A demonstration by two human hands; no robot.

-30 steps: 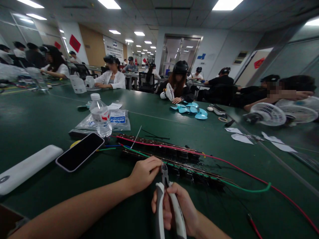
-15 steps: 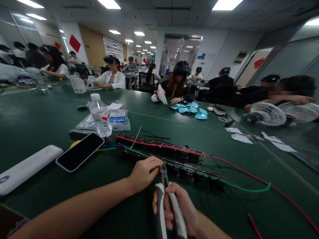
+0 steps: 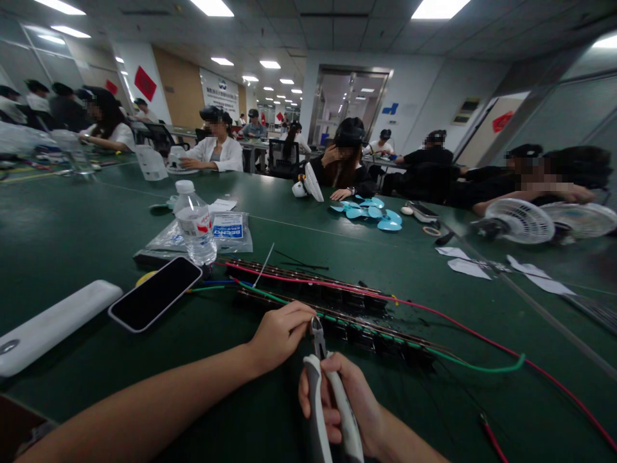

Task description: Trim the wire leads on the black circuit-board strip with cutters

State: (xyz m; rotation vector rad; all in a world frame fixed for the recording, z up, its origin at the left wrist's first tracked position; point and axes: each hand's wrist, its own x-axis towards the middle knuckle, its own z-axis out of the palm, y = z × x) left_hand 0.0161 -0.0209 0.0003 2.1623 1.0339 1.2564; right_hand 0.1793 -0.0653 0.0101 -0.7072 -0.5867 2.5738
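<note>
My right hand is wrapped round diagonal cutters with white and grey handles. Their metal jaws point away from me and sit at the fingertips of my left hand. That hand has its fingers pinched together against the nearer black strip assembly; whatever lies between the fingertips is too small to make out. Along this strip runs a green wire. Behind it lies a second black strip assembly with a red wire along it. A pale cable tie end sticks up at their left.
Left of the strips are a phone, a long white case, a water bottle and a plastic bag. Blue fan blades and white fan parts lie farther off. A co-worker sits opposite.
The cutters' handles have shifted slightly right, with the jaws still at my left fingertips. The co-worker opposite has raised a hand to the head.
</note>
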